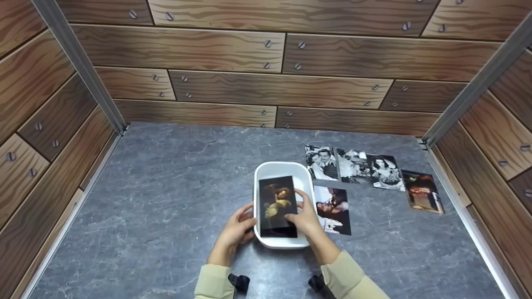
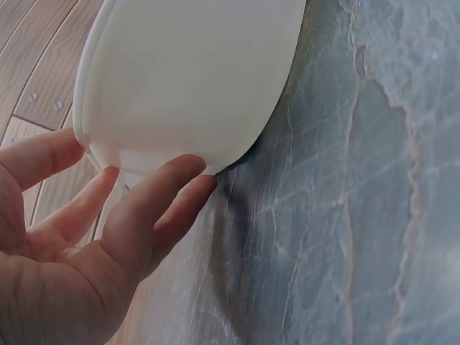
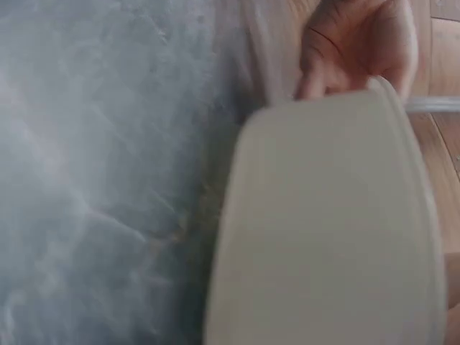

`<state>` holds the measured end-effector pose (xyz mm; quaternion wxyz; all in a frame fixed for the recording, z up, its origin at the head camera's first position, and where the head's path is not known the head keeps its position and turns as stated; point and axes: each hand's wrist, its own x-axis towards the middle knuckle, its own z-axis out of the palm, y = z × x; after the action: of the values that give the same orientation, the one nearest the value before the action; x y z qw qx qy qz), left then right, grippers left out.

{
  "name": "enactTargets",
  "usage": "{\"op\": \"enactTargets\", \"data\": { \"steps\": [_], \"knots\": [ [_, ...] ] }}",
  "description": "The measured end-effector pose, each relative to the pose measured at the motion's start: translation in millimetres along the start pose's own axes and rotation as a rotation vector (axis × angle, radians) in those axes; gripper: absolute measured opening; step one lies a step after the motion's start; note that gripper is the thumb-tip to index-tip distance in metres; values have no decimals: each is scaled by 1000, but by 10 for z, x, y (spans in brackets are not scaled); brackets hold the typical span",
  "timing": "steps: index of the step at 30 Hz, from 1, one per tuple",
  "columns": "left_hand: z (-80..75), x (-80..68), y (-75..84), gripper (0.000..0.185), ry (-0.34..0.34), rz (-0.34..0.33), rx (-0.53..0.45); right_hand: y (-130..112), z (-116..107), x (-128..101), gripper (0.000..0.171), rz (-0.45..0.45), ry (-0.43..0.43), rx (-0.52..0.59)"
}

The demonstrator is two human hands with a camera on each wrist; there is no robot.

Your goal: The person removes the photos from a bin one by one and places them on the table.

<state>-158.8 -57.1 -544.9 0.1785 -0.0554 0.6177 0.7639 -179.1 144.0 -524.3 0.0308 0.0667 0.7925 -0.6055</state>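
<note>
A white plastic tub with rounded corners sits on the table, a dark photo print of a golden-lit figure lying over its inside. My right hand reaches over the right rim and pinches the print by its right edge, thumb on its face. At the left wall, my left hand touches the tub with loosely extended fingers. The left wrist view shows its fingertips against the outer wall. In the right wrist view the tub's side fills the middle, with the left hand beyond it.
A colour photo lies close to the tub's right side. Behind it, three black-and-white photos form a row, and another colour photo lies near the right wall. Wood-patterned panels enclose the grey marbled table.
</note>
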Motion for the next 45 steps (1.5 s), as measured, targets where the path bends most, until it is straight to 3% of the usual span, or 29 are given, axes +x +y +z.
{"op": "enactTargets", "data": {
  "steps": [7, 13, 24, 34, 40, 45],
  "knots": [
    [3, 0, 2, 60, 8, -11, 13, -152, -479, -77, 80, 15, 95, 137],
    [9, -24, 16, 60, 21, -31, 18, -46, -1090, -90, 78, 49, 184, 261],
    [9, -1, 10, 59, 40, -42, 31, 482, -1985, -50, 80, 184, 196, 104],
    [-3, -1, 12, 61, 24, -31, 30, 788, -2182, 57, 79, 225, 174, -116],
    [1, 11, 7, 61, 22, -28, 44, 831, -2203, 107, 75, 199, 166, -149],
    [-3, 4, 12, 60, 21, -26, 37, 793, -2192, 65, 68, 193, 189, -318]
  ]
}}
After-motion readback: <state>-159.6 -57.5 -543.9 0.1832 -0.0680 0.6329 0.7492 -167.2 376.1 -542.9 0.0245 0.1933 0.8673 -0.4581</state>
